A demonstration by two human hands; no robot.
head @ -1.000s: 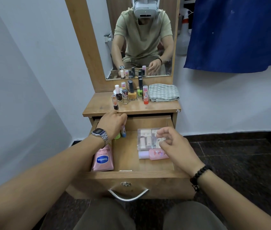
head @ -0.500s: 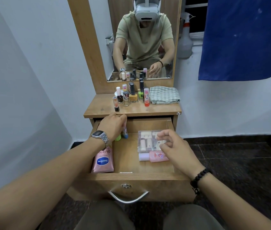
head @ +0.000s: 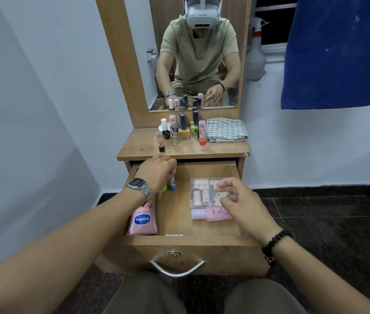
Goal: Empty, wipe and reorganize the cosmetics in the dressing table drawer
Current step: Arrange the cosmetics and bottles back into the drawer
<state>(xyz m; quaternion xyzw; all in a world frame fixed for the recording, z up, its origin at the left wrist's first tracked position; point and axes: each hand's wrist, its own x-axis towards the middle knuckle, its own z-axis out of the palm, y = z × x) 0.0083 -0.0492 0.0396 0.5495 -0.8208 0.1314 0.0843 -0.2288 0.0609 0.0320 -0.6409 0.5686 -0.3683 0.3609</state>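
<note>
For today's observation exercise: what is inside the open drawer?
Inside the drawer: a Vaseline tube, a clear case, a pink bottle, and a stick in the left hand. Hands cover the rest.

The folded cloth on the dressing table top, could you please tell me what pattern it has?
The folded cloth has a green-and-white check, clearest in the head view.

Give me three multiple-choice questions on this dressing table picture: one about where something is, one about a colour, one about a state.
1. Where does the folded checked cloth lie?
A. in the drawer
B. on the tabletop, right of the bottles
C. on the floor

2. What colour is the Vaseline tube?
A. pink
B. green
C. black

3. What state is the drawer in?
A. shut
B. removed
C. pulled open

Answers: 1 B, it sits beside the nail polish bottles. 2 A, pink with a blue logo. 3 C, its contents show and the left hand reaches inside.
</note>
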